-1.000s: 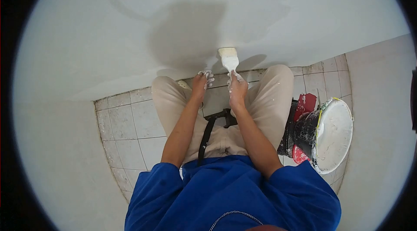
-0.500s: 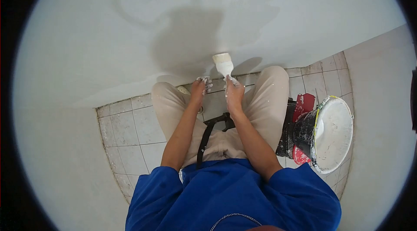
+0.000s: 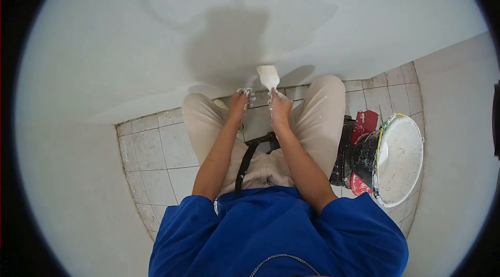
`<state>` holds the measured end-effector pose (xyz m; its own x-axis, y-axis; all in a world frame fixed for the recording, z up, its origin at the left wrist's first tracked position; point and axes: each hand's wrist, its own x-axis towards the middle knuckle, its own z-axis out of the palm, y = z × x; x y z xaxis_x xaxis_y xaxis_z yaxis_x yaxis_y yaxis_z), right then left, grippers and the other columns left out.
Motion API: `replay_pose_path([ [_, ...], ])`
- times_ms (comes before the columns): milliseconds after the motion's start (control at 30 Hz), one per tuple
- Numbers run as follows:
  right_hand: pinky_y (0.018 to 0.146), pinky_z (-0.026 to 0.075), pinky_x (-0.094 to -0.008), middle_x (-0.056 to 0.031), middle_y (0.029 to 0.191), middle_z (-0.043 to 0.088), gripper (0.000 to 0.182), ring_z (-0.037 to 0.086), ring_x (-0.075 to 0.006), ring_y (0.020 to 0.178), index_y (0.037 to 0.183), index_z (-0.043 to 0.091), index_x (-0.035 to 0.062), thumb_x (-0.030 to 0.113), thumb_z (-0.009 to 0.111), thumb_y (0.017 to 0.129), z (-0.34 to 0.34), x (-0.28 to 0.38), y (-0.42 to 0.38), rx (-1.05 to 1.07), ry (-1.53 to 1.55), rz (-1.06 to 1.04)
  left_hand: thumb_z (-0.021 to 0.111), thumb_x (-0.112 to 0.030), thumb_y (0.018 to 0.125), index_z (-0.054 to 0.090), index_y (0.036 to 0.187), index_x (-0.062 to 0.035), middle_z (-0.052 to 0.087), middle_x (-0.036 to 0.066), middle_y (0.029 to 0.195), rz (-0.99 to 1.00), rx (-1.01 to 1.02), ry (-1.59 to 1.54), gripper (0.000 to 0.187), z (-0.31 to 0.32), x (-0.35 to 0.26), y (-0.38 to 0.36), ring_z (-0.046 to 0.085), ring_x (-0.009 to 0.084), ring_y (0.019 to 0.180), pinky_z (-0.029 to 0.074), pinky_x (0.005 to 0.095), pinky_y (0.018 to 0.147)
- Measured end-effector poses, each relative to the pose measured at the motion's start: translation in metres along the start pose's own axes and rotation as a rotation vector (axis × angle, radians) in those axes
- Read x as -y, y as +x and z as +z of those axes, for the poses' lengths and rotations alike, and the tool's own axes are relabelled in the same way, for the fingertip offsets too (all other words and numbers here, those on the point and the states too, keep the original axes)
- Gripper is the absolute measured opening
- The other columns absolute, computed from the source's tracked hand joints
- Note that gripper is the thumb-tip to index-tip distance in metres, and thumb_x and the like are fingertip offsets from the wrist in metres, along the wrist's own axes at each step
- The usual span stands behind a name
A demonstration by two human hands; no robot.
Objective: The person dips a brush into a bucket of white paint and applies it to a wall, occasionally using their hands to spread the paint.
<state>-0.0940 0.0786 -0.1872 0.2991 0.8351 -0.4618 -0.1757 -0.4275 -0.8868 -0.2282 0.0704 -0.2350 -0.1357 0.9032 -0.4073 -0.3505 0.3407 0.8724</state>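
My right hand (image 3: 281, 108) is closed round the handle of a flat paintbrush (image 3: 269, 76), coated white, with its wide end up against the lower part of the pale wall (image 3: 156, 63). Beside it, my left hand (image 3: 240, 103) is held in front of the wall, its fingers curled and smeared with white. Whatever those fingers may hold is too small to make out. Both hands are between my knees, a short gap apart.
To my right, a black bucket (image 3: 366, 158) with a white-coated inside leans beside red and black objects (image 3: 364, 126). White tiles (image 3: 179, 144) cover the floor. Walls stand close on the left (image 3: 83, 183) and right (image 3: 458, 120).
The paintbrush and right hand have barely shifted, with the brush end slightly lower in view. My left hand has risen very slightly; the bucket stays put.
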Motion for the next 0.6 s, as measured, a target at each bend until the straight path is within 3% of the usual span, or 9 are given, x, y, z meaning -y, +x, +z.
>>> replay_pose_path([
  [67,0.039,0.027,-0.0237,0.004,0.051,0.046,0.027,0.037,-0.0054,0.04,0.073,0.063,0.0027,0.025,0.061,0.087,0.002,-0.021,0.014,0.006,0.061,0.14,0.042,-0.013,0.085,0.055,0.107,0.0003,0.062,0.008,0.096,0.004,-0.005,-0.003,0.028,0.002,-0.002,-0.001,0.061,0.0147,0.083,0.046,0.0274,0.067],
  [167,0.038,0.025,-0.0236,0.0043,0.052,0.046,0.027,0.037,-0.0051,0.04,0.071,0.061,0.0033,0.025,0.061,0.087,0.018,-0.019,0.025,0.015,0.058,0.08,0.043,-0.013,0.085,0.056,0.105,0.0003,0.063,0.008,0.095,0.002,-0.019,0.03,0.027,0.0,0.004,0.002,0.061,0.0146,0.083,0.047,0.0277,0.068],
  [267,0.037,0.023,-0.0238,0.0044,0.052,0.046,0.028,0.038,-0.0056,0.04,0.072,0.062,0.0031,0.027,0.062,0.086,0.014,-0.007,0.013,0.01,0.055,-0.112,0.043,-0.016,0.087,0.055,0.108,-0.0008,0.062,0.008,0.098,0.013,-0.015,0.127,0.028,-0.021,0.023,0.01,0.061,0.0154,0.086,0.048,0.0289,0.071],
  [367,0.037,0.024,-0.024,0.0042,0.052,0.047,0.028,0.038,-0.0053,0.04,0.073,0.063,0.0025,0.027,0.062,0.086,0.002,0.021,-0.013,0.017,0.1,-0.03,0.042,-0.019,0.091,0.052,0.115,-0.0029,0.061,0.007,0.104,-0.003,0.037,0.091,0.031,-0.014,0.016,0.01,0.061,0.0161,0.092,0.049,0.0307,0.075],
  [467,0.038,0.025,-0.0235,0.004,0.054,0.048,0.027,0.037,-0.0047,0.041,0.076,0.064,0.0018,0.026,0.062,0.087,-0.005,-0.017,0.005,0.037,0.025,0.093,0.043,-0.017,0.089,0.053,0.112,-0.0018,0.061,0.006,0.101,-0.04,0.033,0.056,0.03,-0.005,0.001,0.002,0.06,0.0151,0.089,0.048,0.0293,0.072],
  [533,0.038,0.025,-0.0233,0.004,0.054,0.048,0.026,0.037,-0.0044,0.041,0.077,0.064,0.0021,0.026,0.062,0.087,0.01,-0.022,0.017,0.028,0.013,0.073,0.043,-0.013,0.085,0.057,0.105,0.0011,0.061,0.006,0.093,-0.049,-0.043,-0.006,0.028,0.001,-0.003,-0.001,0.059,0.0141,0.081,0.046,0.0272,0.067],
  [600,0.038,0.025,-0.0232,0.004,0.054,0.048,0.026,0.036,-0.0043,0.041,0.078,0.064,0.0024,0.026,0.062,0.086,0.017,-0.017,0.023,0.036,0.041,0.019,0.043,-0.013,0.085,0.056,0.106,0.0009,0.062,0.007,0.095,-0.032,-0.037,0.058,0.028,0.0,0.0,0.004,0.06,0.0145,0.083,0.046,0.0274,0.068],
])
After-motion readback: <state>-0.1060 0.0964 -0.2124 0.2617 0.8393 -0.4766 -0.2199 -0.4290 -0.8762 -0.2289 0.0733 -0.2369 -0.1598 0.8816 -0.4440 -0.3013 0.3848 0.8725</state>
